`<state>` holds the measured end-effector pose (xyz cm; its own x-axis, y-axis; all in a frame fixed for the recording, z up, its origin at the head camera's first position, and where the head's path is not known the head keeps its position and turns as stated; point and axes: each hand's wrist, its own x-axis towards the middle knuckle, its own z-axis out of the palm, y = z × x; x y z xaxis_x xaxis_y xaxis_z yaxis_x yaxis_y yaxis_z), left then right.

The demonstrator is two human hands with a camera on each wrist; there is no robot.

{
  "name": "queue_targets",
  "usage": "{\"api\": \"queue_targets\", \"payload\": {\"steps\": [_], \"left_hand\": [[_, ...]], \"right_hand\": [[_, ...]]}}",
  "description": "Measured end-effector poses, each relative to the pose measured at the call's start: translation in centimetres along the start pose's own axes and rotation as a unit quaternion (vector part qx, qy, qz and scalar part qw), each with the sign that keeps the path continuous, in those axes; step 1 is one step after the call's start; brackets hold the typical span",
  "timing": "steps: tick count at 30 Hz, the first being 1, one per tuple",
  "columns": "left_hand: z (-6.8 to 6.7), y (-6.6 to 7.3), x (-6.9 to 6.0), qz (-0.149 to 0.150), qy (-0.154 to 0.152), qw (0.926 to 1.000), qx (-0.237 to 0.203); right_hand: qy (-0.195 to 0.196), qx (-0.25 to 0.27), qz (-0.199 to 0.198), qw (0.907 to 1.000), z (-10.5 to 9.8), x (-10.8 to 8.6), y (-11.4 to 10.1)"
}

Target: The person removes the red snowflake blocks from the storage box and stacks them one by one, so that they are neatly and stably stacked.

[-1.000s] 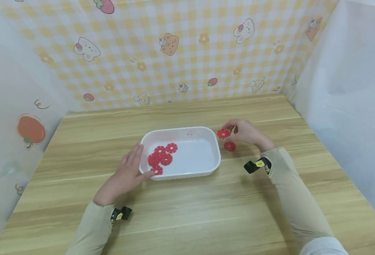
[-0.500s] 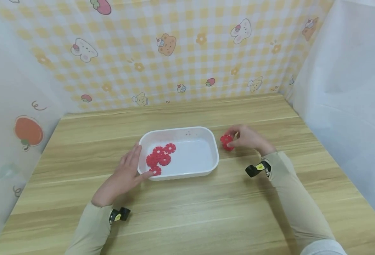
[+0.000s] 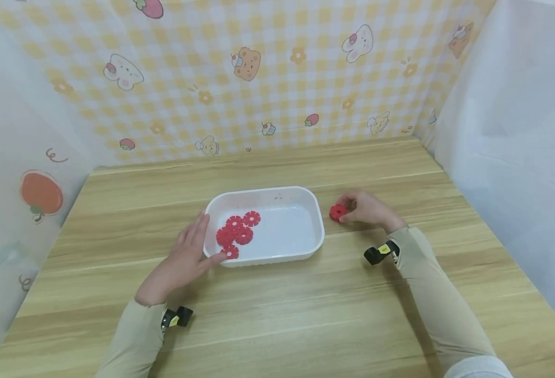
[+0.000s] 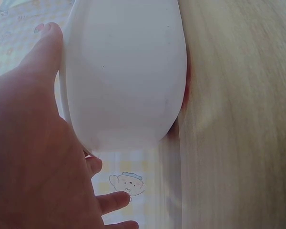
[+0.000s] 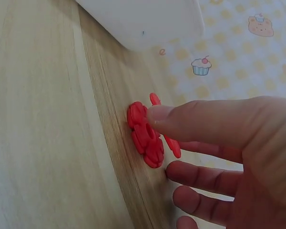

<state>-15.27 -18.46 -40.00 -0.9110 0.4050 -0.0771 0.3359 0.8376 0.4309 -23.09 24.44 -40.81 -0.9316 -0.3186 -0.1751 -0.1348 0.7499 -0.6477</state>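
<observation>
The right hand (image 3: 366, 209) pinches red flower-shaped pieces (image 3: 338, 212) at the worktop (image 3: 277, 315) — just beside the white tray (image 3: 289, 228). The left hand (image 3: 185, 262) rests, fingers extended, against its left end — more red discs (image 3: 243, 235) lie inside.

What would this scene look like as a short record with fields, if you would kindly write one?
Surface: wood-grain table
Container: white tray, rectangular, rounded corners
Contents: notched red discs, several overlapping, grouped in the tray's left part
Left grip: resting on the tray's left end, thumb at the near-left corner
Right grip: right of the tray, pinching a thin red disc over a thicker red piece
Unclear: whether those two touch
Backdrop: yellow-and-white checks with cartoon prints
</observation>
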Motion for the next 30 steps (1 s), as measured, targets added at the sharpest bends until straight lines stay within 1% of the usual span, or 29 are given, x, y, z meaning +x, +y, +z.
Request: {"api": "queue_targets", "payload": {"steps": [7, 16, 22, 30], "left_hand": [[-0.01, -0.03, -0.03, -0.001, 0.000, 1.0000, -0.003], [0.09, -0.18, 0.08, 0.004, 0.000, 1.0000, -0.002], [0.17, -0.21, 0.20, 0.003, 0.004, 1.0000, -0.003], [0.14, -0.23, 0.15, 0.004, -0.003, 1.0000, -0.006]], "right_hand": [[-0.004, -0.008, -0.001, 1.0000, 0.10, 0.19, -0.05], [-0.003, -0.027, 0.014, 0.9995, 0.28, 0.29, -0.08], [-0.001, -0.026, 0.014, 0.9996, 0.35, 0.39, 0.25], [0.001, -0.022, 0.016, 0.9996, 0.45, 0.48, 0.32]]}}
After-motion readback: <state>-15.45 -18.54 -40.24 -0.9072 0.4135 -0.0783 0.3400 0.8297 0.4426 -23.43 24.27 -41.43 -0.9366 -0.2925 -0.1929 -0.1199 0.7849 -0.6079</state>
